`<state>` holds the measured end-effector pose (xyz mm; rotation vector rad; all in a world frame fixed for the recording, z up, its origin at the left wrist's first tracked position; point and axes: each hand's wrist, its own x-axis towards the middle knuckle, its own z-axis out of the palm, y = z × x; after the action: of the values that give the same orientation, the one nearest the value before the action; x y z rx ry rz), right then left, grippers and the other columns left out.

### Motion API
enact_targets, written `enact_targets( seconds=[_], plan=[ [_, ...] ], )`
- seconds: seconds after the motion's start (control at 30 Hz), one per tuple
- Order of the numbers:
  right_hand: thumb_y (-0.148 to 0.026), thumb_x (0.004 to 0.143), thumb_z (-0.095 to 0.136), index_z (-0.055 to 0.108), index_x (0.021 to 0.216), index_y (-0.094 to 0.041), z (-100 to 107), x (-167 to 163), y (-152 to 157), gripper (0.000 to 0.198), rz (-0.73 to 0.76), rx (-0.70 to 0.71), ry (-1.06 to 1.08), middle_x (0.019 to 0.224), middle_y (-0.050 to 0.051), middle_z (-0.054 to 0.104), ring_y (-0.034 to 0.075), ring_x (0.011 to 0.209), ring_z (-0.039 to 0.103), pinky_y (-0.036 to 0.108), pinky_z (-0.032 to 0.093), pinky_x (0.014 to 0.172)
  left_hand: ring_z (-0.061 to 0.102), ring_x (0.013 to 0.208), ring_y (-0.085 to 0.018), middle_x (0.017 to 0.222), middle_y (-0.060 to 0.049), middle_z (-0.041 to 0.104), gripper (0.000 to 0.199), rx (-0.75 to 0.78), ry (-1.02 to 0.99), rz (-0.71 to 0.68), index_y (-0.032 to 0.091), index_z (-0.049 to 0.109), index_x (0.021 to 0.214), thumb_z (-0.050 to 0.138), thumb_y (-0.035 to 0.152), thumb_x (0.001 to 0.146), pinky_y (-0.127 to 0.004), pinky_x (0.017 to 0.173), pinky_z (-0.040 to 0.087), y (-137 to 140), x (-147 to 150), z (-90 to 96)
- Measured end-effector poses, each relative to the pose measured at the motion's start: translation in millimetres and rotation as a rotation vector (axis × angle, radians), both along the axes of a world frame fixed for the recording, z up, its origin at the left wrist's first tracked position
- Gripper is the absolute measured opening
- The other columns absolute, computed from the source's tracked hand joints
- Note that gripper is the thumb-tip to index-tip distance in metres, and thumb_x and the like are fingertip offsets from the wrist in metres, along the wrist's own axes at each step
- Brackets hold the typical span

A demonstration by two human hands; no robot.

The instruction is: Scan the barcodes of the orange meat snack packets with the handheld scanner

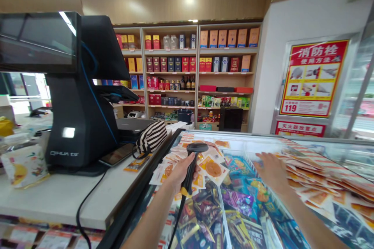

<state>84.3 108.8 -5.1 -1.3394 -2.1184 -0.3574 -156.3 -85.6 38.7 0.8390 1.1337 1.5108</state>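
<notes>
My left hand (179, 171) is wrapped round the handle of a black barcode scanner (190, 172), with its head up and its cord hanging below. Behind the scanner, flat white packets with round orange pictures (214, 169) lie loosely spread on the glass top of a chest freezer (245, 140). My right hand (271, 171) is over the glass, fingers stretched out and slightly blurred, with nothing seen in it. It is just left of a large overlapping pile of similar orange and white packets (318, 179). Through the glass show colourful wrapped ice creams (238, 200) in wire-divided sections.
A black cash register (84, 124) stands on the white counter (87, 198) at left, beside a striped pouch (152, 138) and a phone (118, 155). Shelves of boxed bottles (172, 64) line the back wall. A red and yellow fire-hydrant sign (315, 78) hangs at right.
</notes>
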Motion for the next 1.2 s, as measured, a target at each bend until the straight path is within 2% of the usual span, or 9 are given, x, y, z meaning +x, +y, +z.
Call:
enact_targets(
  seconds=[0.13, 0.27, 0.4, 0.53, 0.63, 0.73, 0.87, 0.97, 1.2],
  plan=[
    [-0.043, 0.071, 0.037, 0.051, 0.106, -0.017, -12.9, -79.8, -51.7, 0.046, 0.327, -0.203, -0.037, 0.112, 0.009, 0.051, 0.023, 0.106, 0.040, 0.037, 0.025, 0.089, 0.042, 0.040, -0.006, 0.053, 0.003, 0.047, 0.037, -0.020, 0.008, -0.040, 0.016, 0.048, 0.078, 0.046, 0.051, 0.067, -0.017, 0.038, 0.025, -8.5, -8.2, -2.0],
    [-0.049, 0.063, 0.047, 0.043, 0.114, -0.022, -25.9, -106.3, -72.8, 0.058, 0.456, -0.307, 0.001, 0.116, 0.009, 0.047, 0.026, 0.107, 0.039, 0.038, 0.027, 0.087, 0.041, 0.040, -0.005, 0.055, 0.003, 0.047, 0.041, -0.041, 0.029, -0.031, 0.015, 0.049, 0.084, 0.046, 0.052, 0.067, -0.017, 0.039, 0.026, -14.7, -17.3, 0.4],
    [-0.040, 0.066, 0.047, 0.043, 0.114, -0.022, -30.5, -98.0, -68.1, 0.051, 0.489, -0.366, 0.069, 0.112, 0.008, 0.051, 0.023, 0.102, 0.045, 0.033, 0.032, 0.084, 0.041, 0.041, -0.005, 0.057, 0.003, 0.047, 0.041, -0.044, 0.009, -0.089, 0.015, 0.049, 0.087, 0.043, 0.051, 0.069, -0.017, 0.040, 0.027, -19.4, -22.6, 3.7],
    [-0.032, 0.073, 0.039, 0.051, 0.104, -0.022, -29.7, -83.3, -51.0, 0.036, 0.483, -0.380, 0.191, 0.098, 0.006, 0.060, 0.021, 0.090, 0.053, 0.030, 0.037, 0.077, 0.041, 0.041, -0.005, 0.057, 0.003, 0.047, 0.037, -0.032, -0.002, -0.138, 0.015, 0.050, 0.082, 0.042, 0.050, 0.070, -0.017, 0.041, 0.028, -22.3, -20.8, 4.8],
    [-0.028, 0.073, 0.036, 0.057, 0.089, -0.020, -26.8, -71.3, -33.2, 0.028, 0.393, -0.410, 0.431, 0.083, 0.007, 0.063, 0.021, 0.079, 0.057, 0.030, 0.038, 0.072, 0.039, 0.039, -0.004, 0.056, 0.003, 0.046, 0.037, -0.051, -0.013, -0.149, 0.015, 0.049, 0.077, 0.043, 0.050, 0.069, -0.018, 0.040, 0.028, -23.3, -14.6, 5.2],
    [-0.028, 0.071, 0.036, 0.055, 0.076, -0.018, -24.2, -56.4, -15.6, 0.022, 0.306, -0.463, 0.723, 0.069, 0.007, 0.062, 0.021, 0.067, 0.059, 0.032, 0.040, 0.067, 0.038, 0.037, -0.004, 0.054, 0.003, 0.046, 0.038, -0.057, -0.013, -0.141, 0.014, 0.048, 0.078, 0.042, 0.051, 0.069, -0.017, 0.039, 0.026, -23.2, -7.9, 5.4],
    [-0.032, 0.071, 0.033, 0.048, 0.074, -0.018, -26.8, -39.2, -0.2, 0.021, 0.302, -0.552, 0.876, 0.066, 0.005, 0.060, 0.019, 0.051, 0.058, 0.032, 0.044, 0.054, 0.042, 0.038, -0.005, 0.054, 0.003, 0.047, 0.040, -0.058, -0.014, -0.230, 0.014, 0.048, 0.086, 0.044, 0.050, 0.069, -0.018, 0.040, 0.027, -21.8, -3.1, 4.7],
    [-0.034, 0.069, 0.035, 0.045, 0.073, -0.019, -31.3, -35.0, 4.1, 0.019, 0.352, -0.606, 1.000, 0.071, 0.005, 0.061, 0.019, 0.058, 0.059, 0.031, 0.047, 0.053, 0.043, 0.040, -0.006, 0.056, 0.002, 0.049, 0.039, -0.043, -0.029, -0.313, 0.014, 0.048, 0.086, 0.044, 0.049, 0.069, -0.019, 0.040, 0.028, -21.4, 1.3, 3.7],
    [-0.031, 0.063, 0.042, 0.049, 0.075, -0.020, -29.5, -42.7, -2.5, 0.018, 0.502, -0.717, 1.175, 0.075, 0.004, 0.063, 0.021, 0.072, 0.059, 0.034, 0.050, 0.062, 0.043, 0.039, -0.006, 0.055, 0.001, 0.049, 0.030, -0.072, 0.006, -0.410, 0.015, 0.045, 0.072, 0.045, 0.046, 0.070, -0.019, 0.039, 0.026, -23.1, 18.5, 2.6]
  ],
)
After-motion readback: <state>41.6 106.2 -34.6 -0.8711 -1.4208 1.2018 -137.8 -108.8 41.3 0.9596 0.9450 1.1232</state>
